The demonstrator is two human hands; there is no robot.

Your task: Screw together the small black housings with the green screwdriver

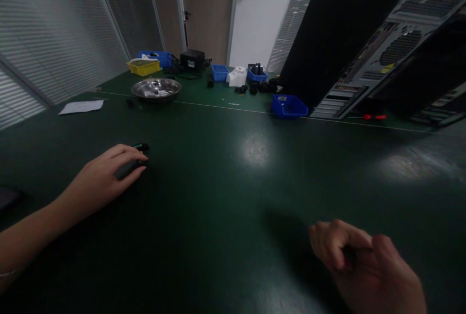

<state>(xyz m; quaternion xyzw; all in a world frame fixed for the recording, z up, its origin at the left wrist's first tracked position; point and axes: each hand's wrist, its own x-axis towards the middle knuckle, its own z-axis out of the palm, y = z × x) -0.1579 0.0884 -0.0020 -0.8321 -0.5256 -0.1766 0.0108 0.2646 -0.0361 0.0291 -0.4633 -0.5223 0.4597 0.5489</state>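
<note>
The left hand point(105, 173) is gripping a dark object point(127, 169) on the worktop point(204, 178), just beside a small black-and-green item point(141, 147). The right hand point(367, 265) is hovering, curled closed; whether it is holding anything, one cannot tell. The black box point(192, 59) is showing an unreadable label point(191, 64).

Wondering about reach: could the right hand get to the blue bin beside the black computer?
Probably, with a stretch: only green tabletop shows between the right hand and the blue bin.
</note>
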